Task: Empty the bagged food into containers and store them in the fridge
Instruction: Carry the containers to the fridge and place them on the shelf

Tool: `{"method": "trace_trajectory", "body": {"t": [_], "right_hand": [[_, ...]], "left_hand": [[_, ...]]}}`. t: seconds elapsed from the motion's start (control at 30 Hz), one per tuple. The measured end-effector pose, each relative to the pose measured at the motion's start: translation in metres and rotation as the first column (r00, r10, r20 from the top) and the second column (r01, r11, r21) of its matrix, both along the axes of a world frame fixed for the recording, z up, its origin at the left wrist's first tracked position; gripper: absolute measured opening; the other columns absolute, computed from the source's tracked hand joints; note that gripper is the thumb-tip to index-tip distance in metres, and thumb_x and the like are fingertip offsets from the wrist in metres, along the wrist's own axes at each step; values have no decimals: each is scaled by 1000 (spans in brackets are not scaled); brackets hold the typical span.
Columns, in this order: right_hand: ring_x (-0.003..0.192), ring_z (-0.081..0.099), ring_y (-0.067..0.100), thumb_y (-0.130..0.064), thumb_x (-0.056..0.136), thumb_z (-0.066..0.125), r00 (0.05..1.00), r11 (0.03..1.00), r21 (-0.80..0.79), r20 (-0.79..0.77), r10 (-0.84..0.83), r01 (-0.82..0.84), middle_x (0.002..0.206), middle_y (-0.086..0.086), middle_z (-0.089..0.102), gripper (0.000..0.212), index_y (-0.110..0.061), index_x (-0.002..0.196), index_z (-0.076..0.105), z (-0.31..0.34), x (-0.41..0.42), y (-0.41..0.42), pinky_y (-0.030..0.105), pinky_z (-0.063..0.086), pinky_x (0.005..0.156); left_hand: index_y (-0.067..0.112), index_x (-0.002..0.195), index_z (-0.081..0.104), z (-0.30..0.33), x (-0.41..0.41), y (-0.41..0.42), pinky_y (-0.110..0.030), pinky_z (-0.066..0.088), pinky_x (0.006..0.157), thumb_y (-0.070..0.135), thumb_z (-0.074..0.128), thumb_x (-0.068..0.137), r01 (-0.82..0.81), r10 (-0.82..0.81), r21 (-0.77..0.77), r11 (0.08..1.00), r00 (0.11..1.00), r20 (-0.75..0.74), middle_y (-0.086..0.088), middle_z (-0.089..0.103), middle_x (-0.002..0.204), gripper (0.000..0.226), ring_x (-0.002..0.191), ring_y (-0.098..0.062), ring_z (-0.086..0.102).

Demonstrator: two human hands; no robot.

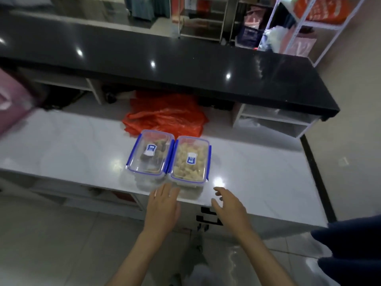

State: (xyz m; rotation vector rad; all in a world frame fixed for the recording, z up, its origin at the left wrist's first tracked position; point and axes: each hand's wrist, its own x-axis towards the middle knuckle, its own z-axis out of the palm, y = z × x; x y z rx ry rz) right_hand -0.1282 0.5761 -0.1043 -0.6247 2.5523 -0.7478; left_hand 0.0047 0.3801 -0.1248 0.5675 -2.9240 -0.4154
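sitting side by side, lidded: dark food container (150,154), pale food container (190,159).

We're looking through a single head-worn wide-angle camera, tilted forward and steeply down over the white counter (61,145). We stand right at its near edge, close enough that both forearms rise from the bottom of the frame, with the left hand (162,205) and right hand (228,205) low in the middle. The two lidded containers (169,157) sit near the centre of our view. Farther off we face the black countertop (165,65), and the shelving (305,34) beyond it curves with the lens at the top. The floor shows straight beneath us. No second view shares this scene.
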Motion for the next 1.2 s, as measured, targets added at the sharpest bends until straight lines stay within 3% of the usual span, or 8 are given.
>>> {"method": "trace_trajectory", "body": {"t": [0.23,0.5,0.6,0.83,0.9,1.03,1.1,1.2], "right_hand": [[89,67,6,-52,98,59,834,963,-157,542,-101,218,119,-3,70,47,-18,131,59,-17,-76,-78,18,48,64],[82,73,12,-44,88,76,763,907,-157,607,-223,390,96,0,73,38,-13,102,60,-31,-94,-97,22,53,61],[74,74,11,-43,85,80,745,850,-204,605,-281,485,91,1,74,42,-9,95,59,-27,-92,-95,20,53,57],[86,78,22,-34,84,82,592,581,-250,612,-525,774,96,7,78,35,-6,97,66,-19,-44,-72,51,65,76],[88,77,31,-31,85,81,502,445,-257,606,-617,858,94,11,77,33,-3,96,67,-14,-23,-54,58,63,77],[89,77,31,-26,86,79,330,168,-309,609,-721,936,96,10,78,28,-6,103,68,6,22,-17,50,65,73],[88,78,27,-25,86,79,247,34,-339,612,-752,940,98,7,79,28,-10,107,68,17,49,5,44,65,69],[83,79,21,-22,87,78,141,-143,-392,610,-780,909,94,1,80,24,-14,107,68,30,95,45,38,62,63]], "left_hand": [[11,131,64,0,-54,-59,-46,53,104,26,74,82,-12,17,-60,998,996,88,-9,66,131,53,125,-29,62],[15,135,66,-14,-83,-91,-48,51,108,44,49,97,-19,20,-8,1000,997,69,-7,60,146,51,137,-29,54],[11,134,67,-13,-89,-95,-51,50,109,32,70,92,18,-19,29,999,999,44,-9,60,145,47,138,-31,53],[23,147,51,11,-119,-98,-47,40,117,39,40,101,241,-266,182,953,956,125,-5,51,152,50,139,-27,49],[29,155,42,25,-122,-87,-36,33,121,44,44,106,317,-369,339,886,924,99,6,50,152,52,139,-13,47],[54,137,43,55,-131,-42,-11,48,87,63,54,96,243,-487,810,533,871,59,37,54,127,43,111,18,57],[52,133,45,53,-132,-15,-14,58,76,55,65,93,170,-540,921,351,840,51,29,61,124,45,107,10,66],[41,136,51,49,-131,29,-29,64,81,42,74,89,144,-656,955,258,752,64,14,65,129,52,106,-5,72]]}}
